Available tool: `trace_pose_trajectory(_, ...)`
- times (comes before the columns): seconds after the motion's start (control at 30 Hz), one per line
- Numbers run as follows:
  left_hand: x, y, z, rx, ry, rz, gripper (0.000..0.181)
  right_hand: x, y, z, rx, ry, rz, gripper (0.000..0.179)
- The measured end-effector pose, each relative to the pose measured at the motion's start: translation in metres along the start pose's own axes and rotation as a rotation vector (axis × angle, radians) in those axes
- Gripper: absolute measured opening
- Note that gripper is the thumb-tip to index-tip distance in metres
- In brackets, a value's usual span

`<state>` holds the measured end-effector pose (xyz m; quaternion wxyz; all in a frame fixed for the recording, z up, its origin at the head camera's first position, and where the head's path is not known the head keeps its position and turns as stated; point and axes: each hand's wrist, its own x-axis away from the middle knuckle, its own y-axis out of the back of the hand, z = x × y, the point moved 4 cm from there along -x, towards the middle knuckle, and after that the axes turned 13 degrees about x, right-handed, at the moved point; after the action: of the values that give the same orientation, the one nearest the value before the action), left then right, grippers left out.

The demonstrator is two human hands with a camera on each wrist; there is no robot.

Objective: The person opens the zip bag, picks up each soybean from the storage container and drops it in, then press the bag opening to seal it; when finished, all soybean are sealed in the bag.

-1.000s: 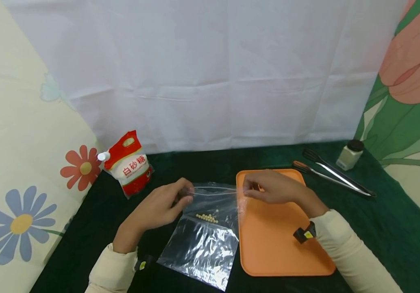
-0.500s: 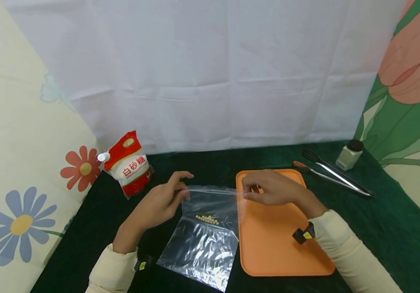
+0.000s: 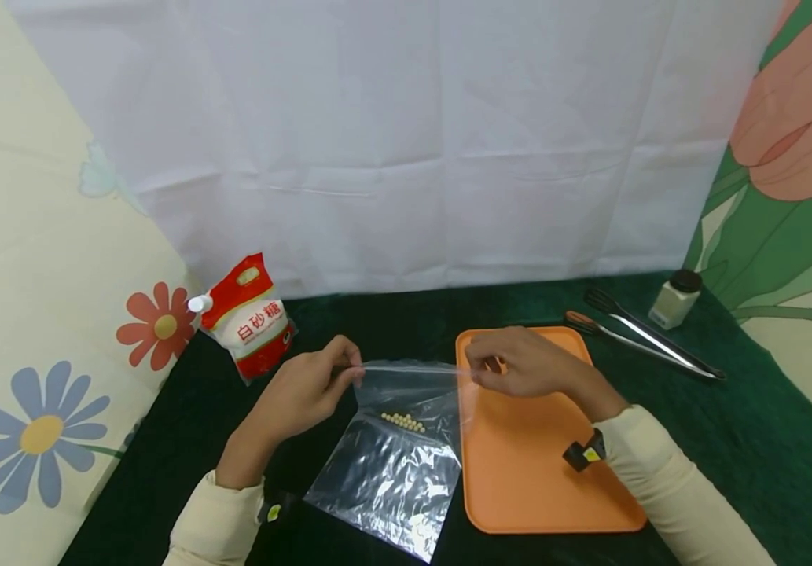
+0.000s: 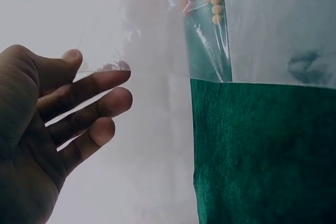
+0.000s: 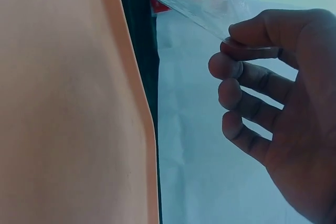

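Observation:
A clear zip-lock bag lies on the dark green cloth with its lower part flat and its zip end raised. Small pale yellow balls sit in a cluster across its middle. My left hand pinches the left end of the zip edge between thumb and forefinger; in the left wrist view the other fingers are spread loosely. At the opposite end, my right hand pinches the bag's right corner, above the orange tray. The zip edge runs nearly straight between both hands.
A red and white sugar bag with a white cap stands at the back left. Metal tongs lie behind the tray's right corner. Beside them stands a small jar with a black lid. A white cloth hangs behind the table.
My left hand loosened at the bag's corner with the forefinger lifted, then pinched the zip edge again slightly further left. The zip edge now looks straighter. My right hand stayed nearly still.

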<state>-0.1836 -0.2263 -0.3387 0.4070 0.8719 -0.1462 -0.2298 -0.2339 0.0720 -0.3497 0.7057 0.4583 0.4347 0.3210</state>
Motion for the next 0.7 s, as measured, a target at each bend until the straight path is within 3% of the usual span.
trace_pose_trajectory(0.17,0.003,0.002,0.001,-0.010,0.033,-0.018,0.017,-0.005,-0.004,0.003,0.051,-0.078,0.077,0.008)
trace_pose_trajectory(0.3,0.003,0.001,0.002,-0.034,0.033,-0.016,0.016,-0.016,-0.006,0.009,0.099,-0.098,0.117,0.025)
trace_pose_trajectory(0.43,0.004,-0.001,0.002,-0.067,0.024,-0.025,0.016,-0.039,-0.007,0.021,0.138,-0.057,0.093,0.032)
trace_pose_trajectory(0.6,0.004,-0.001,0.000,-0.079,-0.013,-0.037,0.016,-0.074,-0.011,0.043,0.236,0.027,0.036,0.026)
trace_pose_trajectory(0.7,0.002,-0.001,-0.001,-0.072,-0.035,-0.038,0.015,-0.091,-0.016,0.052,0.270,0.031,0.006,0.019)
